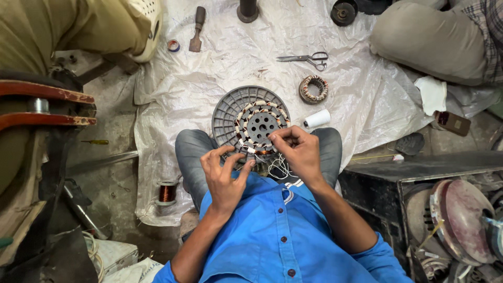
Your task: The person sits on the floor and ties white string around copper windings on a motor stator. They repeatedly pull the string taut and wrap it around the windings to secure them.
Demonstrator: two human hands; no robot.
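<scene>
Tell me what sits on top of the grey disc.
On the grey disc lies a ring of copper windings around a holed hub. The right hand and left hand cover its near edge, so that part is hidden.
</scene>
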